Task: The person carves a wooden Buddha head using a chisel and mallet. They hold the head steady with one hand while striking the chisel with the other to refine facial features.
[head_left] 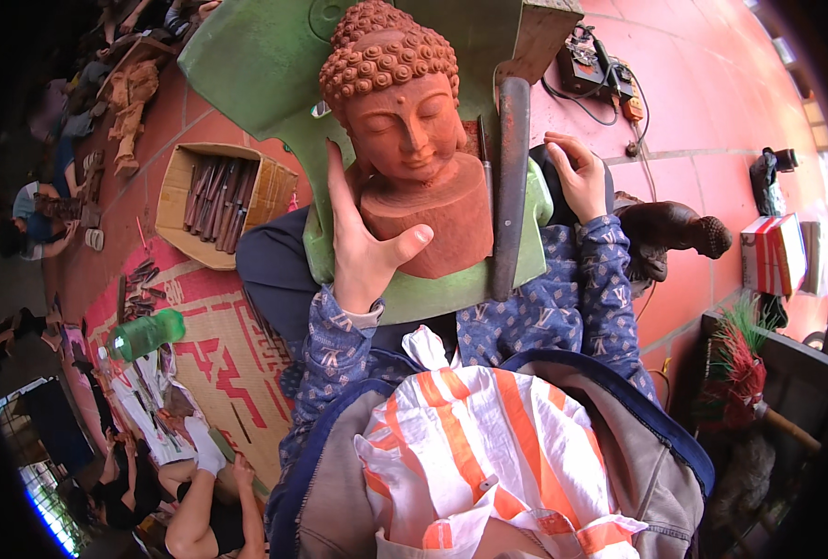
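A reddish-brown carved Buddha bust [405, 121] with a curled-hair head sits on a green plastic piece [246, 70] in front of me. My left hand [367, 228] lies along the bust's left side, fingers stretched up and thumb spread over the base; it is open. To the right, my right hand [579, 177] rests by my knee with its fingers loosely bent and apart, and nothing shows in it. Between the bust and that hand lies a long dark bar [511, 186]. A thin metal tool [486, 168] stands close against the bust's right side.
At left are a cardboard box [270, 191] of carving tools, a green bottle [149, 335] and a patterned mat [237, 401]. An electrical box [596, 74] with cables, a dark carved figure [675, 228] and a red-green brush [745, 363] lie right. Other people sit at far left.
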### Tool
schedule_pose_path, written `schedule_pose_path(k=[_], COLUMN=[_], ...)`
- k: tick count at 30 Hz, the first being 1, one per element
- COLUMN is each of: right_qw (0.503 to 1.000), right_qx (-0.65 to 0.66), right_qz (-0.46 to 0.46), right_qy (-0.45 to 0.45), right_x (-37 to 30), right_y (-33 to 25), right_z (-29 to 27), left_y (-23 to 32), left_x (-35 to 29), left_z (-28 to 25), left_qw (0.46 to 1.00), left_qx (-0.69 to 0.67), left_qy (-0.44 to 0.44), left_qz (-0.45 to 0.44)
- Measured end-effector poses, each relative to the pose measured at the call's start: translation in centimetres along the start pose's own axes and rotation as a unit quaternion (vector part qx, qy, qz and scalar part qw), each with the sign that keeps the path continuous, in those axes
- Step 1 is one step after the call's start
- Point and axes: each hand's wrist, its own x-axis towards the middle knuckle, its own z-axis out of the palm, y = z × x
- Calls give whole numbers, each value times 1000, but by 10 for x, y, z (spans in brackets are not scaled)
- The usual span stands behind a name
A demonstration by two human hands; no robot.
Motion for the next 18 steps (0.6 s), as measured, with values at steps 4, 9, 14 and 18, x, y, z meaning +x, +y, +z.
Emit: schedule_pose_path(k=[4, 9, 14, 18], right_qw=[992, 976, 987, 987], right_qx=[91, 103, 104, 123], right_qz=[23, 180, 117, 102], right_qy=[81, 62, 22, 6], right_x=[-1, -6, -5, -5], right_y=[0, 0, 2, 4], right_z=[7, -9, -7, -5], left_y=[3, 3, -3, -10], left_x=[-3, 1, 2, -3], left_z=[-11, -59, -107, -117], left_qw=[999, 988, 969, 960], left_qx=[-23, -5, -23, -4], left_qy=[33, 152, 247, 280], left_qz=[10, 5, -12, -32])
